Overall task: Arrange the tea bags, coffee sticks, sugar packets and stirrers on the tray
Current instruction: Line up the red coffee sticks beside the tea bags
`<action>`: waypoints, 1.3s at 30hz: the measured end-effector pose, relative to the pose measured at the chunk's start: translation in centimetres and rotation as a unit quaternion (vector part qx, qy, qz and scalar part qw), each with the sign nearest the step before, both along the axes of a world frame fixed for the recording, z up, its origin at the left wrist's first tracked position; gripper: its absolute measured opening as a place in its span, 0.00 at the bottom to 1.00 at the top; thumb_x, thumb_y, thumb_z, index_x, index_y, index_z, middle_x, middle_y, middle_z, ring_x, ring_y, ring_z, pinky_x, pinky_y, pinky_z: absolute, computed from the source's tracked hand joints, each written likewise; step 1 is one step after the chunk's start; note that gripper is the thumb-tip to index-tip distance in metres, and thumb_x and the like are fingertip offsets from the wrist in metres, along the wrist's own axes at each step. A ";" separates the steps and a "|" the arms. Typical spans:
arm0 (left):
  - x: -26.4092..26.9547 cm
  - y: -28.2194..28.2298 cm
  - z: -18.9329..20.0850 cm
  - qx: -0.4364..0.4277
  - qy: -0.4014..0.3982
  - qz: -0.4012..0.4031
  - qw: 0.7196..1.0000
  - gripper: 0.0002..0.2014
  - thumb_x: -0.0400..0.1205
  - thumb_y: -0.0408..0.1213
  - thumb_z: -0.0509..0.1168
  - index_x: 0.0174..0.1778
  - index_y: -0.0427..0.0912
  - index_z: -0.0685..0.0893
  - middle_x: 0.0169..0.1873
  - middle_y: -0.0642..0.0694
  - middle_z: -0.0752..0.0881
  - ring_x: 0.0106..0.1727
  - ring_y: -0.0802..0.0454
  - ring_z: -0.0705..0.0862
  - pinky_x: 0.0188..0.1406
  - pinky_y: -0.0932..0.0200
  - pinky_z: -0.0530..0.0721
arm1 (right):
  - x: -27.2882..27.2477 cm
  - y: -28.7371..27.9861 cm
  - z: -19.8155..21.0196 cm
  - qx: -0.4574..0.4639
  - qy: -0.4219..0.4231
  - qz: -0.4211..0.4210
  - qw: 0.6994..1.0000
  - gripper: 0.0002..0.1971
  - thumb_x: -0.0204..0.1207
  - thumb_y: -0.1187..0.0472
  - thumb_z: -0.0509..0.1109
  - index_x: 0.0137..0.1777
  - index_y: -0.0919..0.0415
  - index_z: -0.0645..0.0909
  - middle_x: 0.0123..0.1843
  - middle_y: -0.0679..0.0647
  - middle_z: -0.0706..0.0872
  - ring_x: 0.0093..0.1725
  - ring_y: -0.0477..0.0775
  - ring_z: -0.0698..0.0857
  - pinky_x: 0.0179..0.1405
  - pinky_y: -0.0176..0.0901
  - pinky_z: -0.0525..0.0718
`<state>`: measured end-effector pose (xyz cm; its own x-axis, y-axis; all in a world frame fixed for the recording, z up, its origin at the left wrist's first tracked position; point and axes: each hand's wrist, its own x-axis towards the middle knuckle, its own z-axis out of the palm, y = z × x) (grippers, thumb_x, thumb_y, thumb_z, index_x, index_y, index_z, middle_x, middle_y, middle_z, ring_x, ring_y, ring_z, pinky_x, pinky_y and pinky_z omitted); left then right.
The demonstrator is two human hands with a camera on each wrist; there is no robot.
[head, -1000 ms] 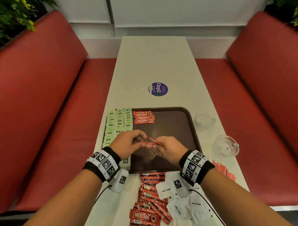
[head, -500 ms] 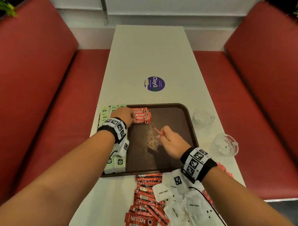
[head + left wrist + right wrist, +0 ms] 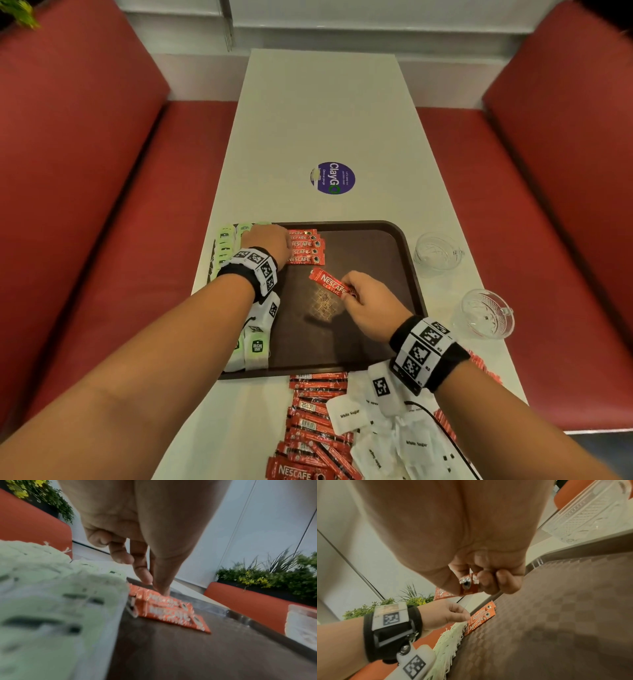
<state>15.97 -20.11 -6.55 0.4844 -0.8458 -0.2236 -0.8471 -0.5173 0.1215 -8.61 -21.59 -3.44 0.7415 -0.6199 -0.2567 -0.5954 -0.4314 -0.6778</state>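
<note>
Above the tray (image 3: 404, 253), a stick (image 3: 330, 282) is pinched by the right hand (image 3: 371, 308), pointed toward the row (image 3: 305, 246), seemingly pressed by straight left fingers (image 3: 161, 580).

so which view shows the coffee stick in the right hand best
The head view: the whole coffee stick shows, label up, pinched by the right hand. The right wrist view shows only its end between the fingers; the left wrist view misses it.
</note>
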 end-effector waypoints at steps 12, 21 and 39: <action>-3.4 4.7 5.0 -0.107 0.247 -0.189 0.944 0.05 0.78 0.43 0.76 0.48 0.54 0.92 0.41 0.61 0.89 0.45 0.67 0.83 0.47 0.71 0.74 | 0.6 -0.4 0.2 -0.026 -0.003 0.005 1.000 0.07 0.85 0.58 0.66 0.60 0.52 0.82 0.49 0.47 0.84 0.46 0.44 0.82 0.49 0.42 0.83; -0.1 3.7 2.2 -0.065 0.139 -0.035 0.988 0.04 0.79 0.40 0.74 0.48 0.50 0.91 0.46 0.53 0.89 0.50 0.54 0.85 0.57 0.56 0.82 | -0.4 0.2 -0.7 -0.009 0.044 0.024 0.999 0.13 0.81 0.51 0.72 0.63 0.47 0.78 0.46 0.45 0.85 0.42 0.42 0.84 0.47 0.40 0.83; -1.3 1.0 -1.0 0.041 -0.045 0.003 0.998 0.08 0.79 0.53 0.69 0.50 0.58 0.88 0.51 0.50 0.88 0.57 0.45 0.83 0.65 0.45 0.77 | -2.9 4.8 -1.3 -0.081 0.154 0.202 0.964 0.10 0.79 0.45 0.71 0.49 0.49 0.89 0.44 0.42 0.77 0.47 0.48 0.80 0.50 0.48 0.83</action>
<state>14.69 -19.08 -7.53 0.5102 -0.8239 -0.2470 -0.8499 -0.5269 0.0019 -11.48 -16.81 -4.76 0.8345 -0.3478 -0.4273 -0.5192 -0.7558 -0.3989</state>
